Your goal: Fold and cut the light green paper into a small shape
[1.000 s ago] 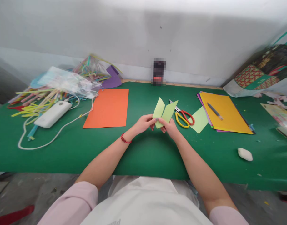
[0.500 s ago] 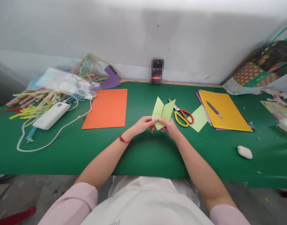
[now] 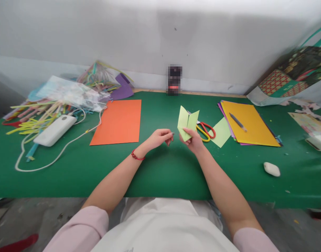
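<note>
My right hand [image 3: 193, 140] grips a folded piece of light green paper [image 3: 186, 120] by its lower end, thumb on the near face. Two pointed flaps of the paper stand up, parted by a slit down the middle. To the left of it, apart from the paper, my left hand [image 3: 162, 137] hovers with loosely bent fingers and nothing in them. Scissors [image 3: 205, 131] with one red and one yellow handle lie just behind my right hand, their blades partly hidden by the paper.
A light green sheet [image 3: 222, 133] lies by yellow paper [image 3: 251, 126] with a pen [image 3: 237, 121] on top. Orange paper [image 3: 120, 122], a white power bank [image 3: 55, 130] with cable, and piled paper strips [image 3: 45, 113] are left. A white case [image 3: 271, 169] sits right.
My left hand has let go of the folded green paper and drawn slightly left. My right hand now holds the paper alone, a little farther right.
</note>
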Demonstrator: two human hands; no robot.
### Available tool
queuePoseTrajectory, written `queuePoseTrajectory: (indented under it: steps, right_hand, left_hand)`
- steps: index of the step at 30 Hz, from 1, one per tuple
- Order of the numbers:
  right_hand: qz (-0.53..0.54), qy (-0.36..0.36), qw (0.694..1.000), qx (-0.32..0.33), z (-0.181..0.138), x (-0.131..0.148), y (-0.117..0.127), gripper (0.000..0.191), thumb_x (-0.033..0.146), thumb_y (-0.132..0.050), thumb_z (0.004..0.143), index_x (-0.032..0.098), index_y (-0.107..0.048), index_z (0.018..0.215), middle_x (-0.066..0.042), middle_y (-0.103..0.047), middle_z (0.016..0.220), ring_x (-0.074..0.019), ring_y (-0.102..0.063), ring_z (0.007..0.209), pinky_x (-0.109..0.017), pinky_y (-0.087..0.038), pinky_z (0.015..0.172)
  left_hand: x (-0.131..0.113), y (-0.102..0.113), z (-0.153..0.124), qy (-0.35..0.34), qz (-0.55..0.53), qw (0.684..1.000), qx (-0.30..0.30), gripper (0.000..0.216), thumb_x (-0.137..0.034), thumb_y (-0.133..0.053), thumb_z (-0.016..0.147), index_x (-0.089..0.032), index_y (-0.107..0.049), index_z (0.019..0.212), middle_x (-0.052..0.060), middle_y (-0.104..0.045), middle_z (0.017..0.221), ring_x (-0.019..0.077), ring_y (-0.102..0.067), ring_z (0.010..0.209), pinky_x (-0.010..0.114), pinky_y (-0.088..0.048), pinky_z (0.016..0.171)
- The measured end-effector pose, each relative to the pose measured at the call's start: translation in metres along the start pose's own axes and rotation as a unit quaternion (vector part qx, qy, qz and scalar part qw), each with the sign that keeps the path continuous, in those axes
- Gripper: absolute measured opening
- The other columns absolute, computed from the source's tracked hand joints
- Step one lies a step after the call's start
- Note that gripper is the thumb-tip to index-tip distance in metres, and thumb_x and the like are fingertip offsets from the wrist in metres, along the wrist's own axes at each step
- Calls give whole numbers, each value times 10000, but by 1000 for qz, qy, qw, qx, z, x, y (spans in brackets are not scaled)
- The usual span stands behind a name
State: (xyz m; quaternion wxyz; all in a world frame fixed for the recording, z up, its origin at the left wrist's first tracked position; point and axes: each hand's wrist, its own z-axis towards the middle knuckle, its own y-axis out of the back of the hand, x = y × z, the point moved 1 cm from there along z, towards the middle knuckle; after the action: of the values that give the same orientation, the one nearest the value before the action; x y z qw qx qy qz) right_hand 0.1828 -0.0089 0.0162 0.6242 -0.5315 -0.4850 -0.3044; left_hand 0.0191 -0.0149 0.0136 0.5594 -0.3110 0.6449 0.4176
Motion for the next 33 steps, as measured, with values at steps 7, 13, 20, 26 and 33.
queuePoseTrajectory:
  steps: [7, 13, 20, 26, 33]
  right_hand:
    - [-29, -17, 999, 8, -3, -3, -7, 302, 411, -698, 588, 186, -508, 520, 82, -316, 336, -49, -228, 310, -218, -207, 295]
    - [-105, -4, 994, 40, -4, -11, -3, 301, 413, -660, 680, 169, -563, 532, 22, -456, 367, -89, -390, 332, -236, -272, 321]
    - [-145, 12, 989, 12, -5, -16, -6, 335, 474, -699, 669, 152, -616, 633, 14, -514, 406, -92, -419, 349, -234, -314, 335]
    - [-142, 29, 989, 22, -5, -17, -6, 486, 614, -607, 727, 169, -553, 540, 23, -450, 370, -87, -395, 334, -234, -316, 336]
    - [-80, -19, 995, 48, -7, -13, -8, 450, 584, -631, 724, 164, -562, 577, 27, -468, 387, -77, -365, 333, -229, -298, 334]
  left_hand:
    - [-4, -6, -4, -1, -10, 1000, 23, 187, -309, -522, 790, -156, -583, 700, -25, -594, 600, 101, -559, 552, 252, -457, 643]
    - [-12, -10, -9, -1, -17, 993, 117, 194, -286, -533, 781, -145, -640, 699, 17, -654, 658, 145, -611, 673, 283, -484, 741]
    - [-8, -10, -7, 17, 25, 995, 96, 392, -443, -565, 818, -152, -631, 564, 48, -678, 619, 166, -641, 706, 281, -494, 769]
    - [-12, -8, -8, 2, 5, 994, 108, 361, -396, -569, 827, -144, -633, 577, 46, -671, 646, 155, -637, 694, 265, -492, 724]
    - [-11, -10, -10, -9, 9, 992, 122, 314, -380, -564, 826, -139, -644, 641, 39, -674, 691, 138, -611, 638, 269, -484, 709]
